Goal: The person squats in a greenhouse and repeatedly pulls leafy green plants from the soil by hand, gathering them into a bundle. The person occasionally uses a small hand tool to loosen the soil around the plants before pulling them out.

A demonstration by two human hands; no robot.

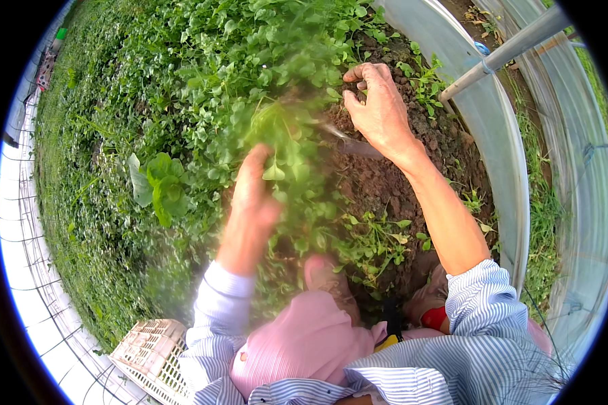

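My left hand (pixel 253 190), blurred by motion, holds a bunch of leafy greens (pixel 278 121) with pale stems; part of its grip is hidden. Over the bed's right side is my right hand (pixel 380 109), thumb and forefinger bent with a gap between them, near small seedlings. Below its wrist shows a hand tool with a metal blade (pixel 334 131) and a dark handle (pixel 362 148). The handle's end disappears under my wrist, so whether the hidden fingers grip it is unclear. Loose brown soil (pixel 380 182) lies beneath.
Dense low greens (pixel 197 76) cover the left, with one larger leafy plant (pixel 167 185). Uprooted plants (pixel 372 245) lie by my shoes (pixel 329 283). A white plastic crate (pixel 149 349) stands lower left. A metal pole (pixel 506 50) and plastic sheeting (pixel 506 152) border the right.
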